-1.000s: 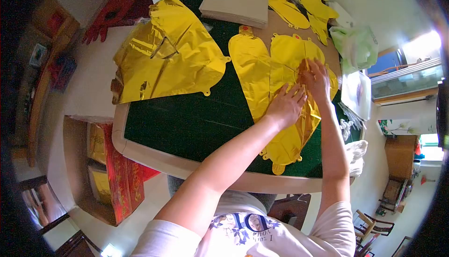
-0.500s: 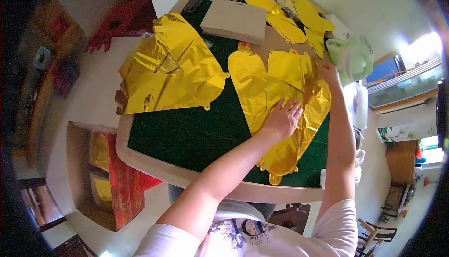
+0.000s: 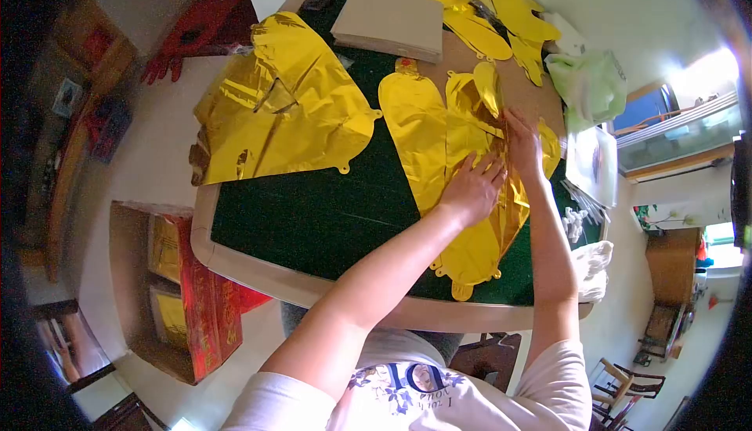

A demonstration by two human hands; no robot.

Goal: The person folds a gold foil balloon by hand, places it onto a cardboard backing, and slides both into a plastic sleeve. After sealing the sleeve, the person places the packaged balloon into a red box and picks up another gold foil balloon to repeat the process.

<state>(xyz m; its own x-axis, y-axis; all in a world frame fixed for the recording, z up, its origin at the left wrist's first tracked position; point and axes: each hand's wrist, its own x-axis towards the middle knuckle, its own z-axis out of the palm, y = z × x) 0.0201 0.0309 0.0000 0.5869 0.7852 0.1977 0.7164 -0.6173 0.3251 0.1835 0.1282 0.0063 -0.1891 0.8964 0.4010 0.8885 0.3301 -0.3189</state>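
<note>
A crumpled gold foil piece [image 3: 415,125] with small tabs lies on the green table top [image 3: 313,235]. My left hand [image 3: 473,190] rests on its middle, palm down, with the fingers spread. My right hand [image 3: 523,143] is closed on the foil's right part, whose upper edge is folded up and inward beside the fingers. Another large gold foil piece [image 3: 305,117] lies flat on the left, over the table edge.
Cardboard sheets [image 3: 392,23] are stacked at the back. More gold foil shapes [image 3: 521,19] lie behind them. A pale green plastic bag [image 3: 587,86] stands at the right. An open carton [image 3: 141,274] with gold packets is below left.
My right hand has moved left and toward me, folding the foil's upper right part inward. My left hand has stayed on the foil. The view has shifted slightly.
</note>
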